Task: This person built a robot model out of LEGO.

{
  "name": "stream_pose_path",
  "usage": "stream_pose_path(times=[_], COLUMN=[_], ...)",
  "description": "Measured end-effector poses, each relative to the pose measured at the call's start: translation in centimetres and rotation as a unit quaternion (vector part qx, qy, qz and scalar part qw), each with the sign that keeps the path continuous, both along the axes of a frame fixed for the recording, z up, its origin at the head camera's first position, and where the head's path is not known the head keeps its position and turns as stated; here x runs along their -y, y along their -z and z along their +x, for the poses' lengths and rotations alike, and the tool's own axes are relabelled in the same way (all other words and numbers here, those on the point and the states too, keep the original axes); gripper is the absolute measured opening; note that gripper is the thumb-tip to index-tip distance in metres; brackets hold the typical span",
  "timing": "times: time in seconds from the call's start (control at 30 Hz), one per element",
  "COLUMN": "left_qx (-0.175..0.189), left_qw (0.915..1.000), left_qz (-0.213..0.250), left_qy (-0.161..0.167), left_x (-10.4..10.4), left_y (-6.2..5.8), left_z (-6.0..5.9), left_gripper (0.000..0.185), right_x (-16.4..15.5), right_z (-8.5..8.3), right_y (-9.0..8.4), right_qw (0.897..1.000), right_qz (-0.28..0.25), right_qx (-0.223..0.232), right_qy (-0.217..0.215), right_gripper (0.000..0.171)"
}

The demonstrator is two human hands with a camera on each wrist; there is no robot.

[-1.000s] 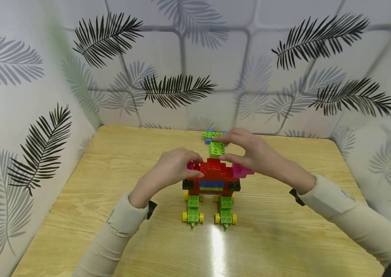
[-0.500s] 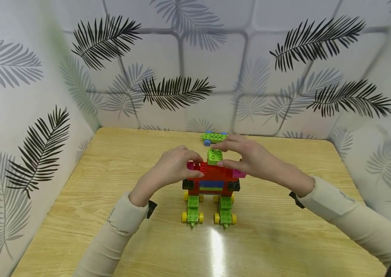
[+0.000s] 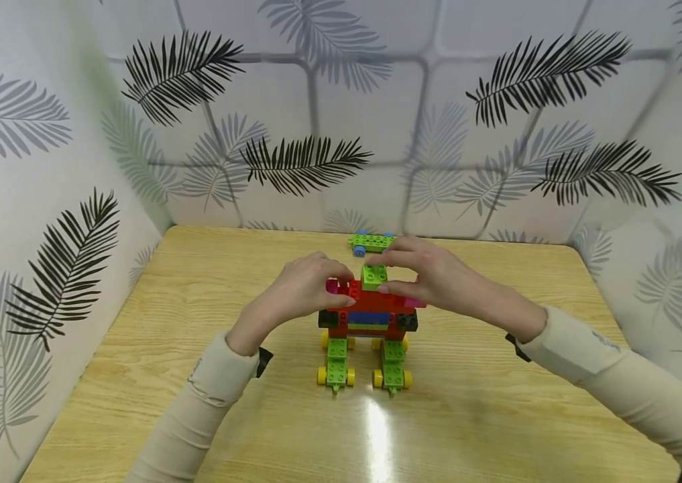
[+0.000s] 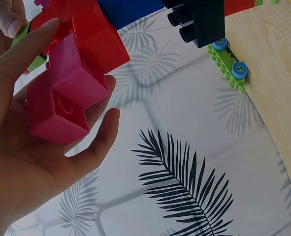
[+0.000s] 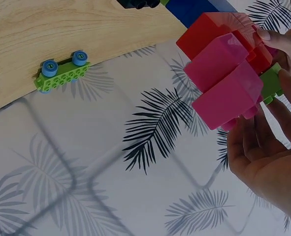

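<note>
A toy figure of building bricks stands upright in the head view, with a red upper body, a blue layer below and two green legs on yellow wheels. My left hand holds its left side, fingers and thumb around the pink bricks and red edge. On top sits a lime-green brick, pinched between thumb and fingers of my right hand. Pink bricks at the figure's right side are close to that hand. Whether the green brick is fully pressed down is hard to tell.
Behind the figure, near the table's back edge, lies a green wheeled base with blue wheels. A leaf-patterned wall rises behind the wooden table. Black bricks jut from the figure's sides.
My right hand has brought the lime-green brick down and toward me, from above and behind the red bricks onto their top. My left hand has kept its hold on the figure.
</note>
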State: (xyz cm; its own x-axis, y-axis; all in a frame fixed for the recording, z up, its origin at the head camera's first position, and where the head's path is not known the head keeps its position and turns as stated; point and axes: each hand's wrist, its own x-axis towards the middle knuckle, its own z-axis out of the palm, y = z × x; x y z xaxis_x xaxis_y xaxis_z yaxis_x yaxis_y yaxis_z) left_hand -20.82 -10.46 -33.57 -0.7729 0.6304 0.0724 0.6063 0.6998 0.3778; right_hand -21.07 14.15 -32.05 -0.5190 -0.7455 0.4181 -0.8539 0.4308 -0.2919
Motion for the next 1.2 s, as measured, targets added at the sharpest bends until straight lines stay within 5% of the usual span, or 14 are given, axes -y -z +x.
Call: stream_pose_path(times=[0.63,1.2], left_qx=[0.014,0.015], left_qw=[0.9999,0.9998], left_qz=[-0.005,-0.013], left_qy=[0.004,0.0], left_x=[0.2,0.1], left_y=[0.1,0.0], left_z=[-0.1,0.2], left_gripper=[0.036,0.038], right_x=[0.6,1.0], right_z=[0.0,0.0], right_y=[-0.9,-1.8], right_qw=[1.0,0.998], right_qz=[0.026,0.044], right_qx=[-0.007,0.033], right_qy=[0.003,0.01], right_gripper=[0.039,0.03])
